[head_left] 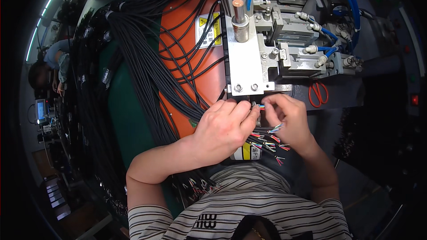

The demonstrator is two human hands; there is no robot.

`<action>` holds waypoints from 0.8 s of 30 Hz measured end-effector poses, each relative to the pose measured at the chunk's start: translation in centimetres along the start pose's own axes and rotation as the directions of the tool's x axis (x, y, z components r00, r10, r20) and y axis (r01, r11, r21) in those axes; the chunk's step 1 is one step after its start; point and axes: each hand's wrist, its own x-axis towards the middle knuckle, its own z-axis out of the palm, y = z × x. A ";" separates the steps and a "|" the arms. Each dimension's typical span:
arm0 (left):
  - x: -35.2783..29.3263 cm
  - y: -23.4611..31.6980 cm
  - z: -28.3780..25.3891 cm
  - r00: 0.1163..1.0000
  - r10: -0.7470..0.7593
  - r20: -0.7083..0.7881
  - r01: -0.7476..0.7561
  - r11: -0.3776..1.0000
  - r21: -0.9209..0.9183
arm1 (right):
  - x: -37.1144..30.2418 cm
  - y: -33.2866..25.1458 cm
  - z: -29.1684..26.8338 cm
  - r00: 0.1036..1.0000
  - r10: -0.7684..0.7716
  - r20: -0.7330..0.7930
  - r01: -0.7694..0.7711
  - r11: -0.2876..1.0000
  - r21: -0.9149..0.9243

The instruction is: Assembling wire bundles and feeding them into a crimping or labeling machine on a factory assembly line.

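Observation:
Just below the front edge of a metal fixture (pixel 247 69), my two hands meet at the end of a black cable. My left hand (pixel 224 124) is closed, with its thumb and forefinger pinching the cable end. From that pinch stick out short coloured wires (pixel 261 106), blue, red and white among them. My right hand (pixel 288 120) has its fingertips bent together at the wire tips; exactly which wires it grips is partly hidden. Under and between the hands hang several more stripped cable ends (pixel 269 143) with fanned coloured wires.
A thick bundle of black cables (pixel 147 71) runs over an orange surface (pixel 195 6) on the left. Pneumatic cylinders (pixel 302 60) with blue air tubes (pixel 353 0) stand at the upper right. Red loop handles (pixel 318 94) lie beside the fixture. Another person (pixel 55 58) works far left.

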 end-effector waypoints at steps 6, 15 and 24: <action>-2.1 -1.6 -0.7 0.990 -0.102 -0.095 0.089 0.986 -0.139 | -0.3 -0.8 0.3 0.977 0.212 0.022 -0.208 0.924 0.322; -2.9 -2.1 -0.4 0.983 -0.177 -0.054 0.177 0.984 0.001 | -1.3 -1.1 -0.6 0.944 0.303 0.133 -0.327 0.787 0.523; -2.4 -1.9 0.1 0.995 -0.032 -0.090 0.000 0.942 -0.335 | -1.5 -2.6 -0.4 0.984 0.150 0.091 -0.170 0.685 0.708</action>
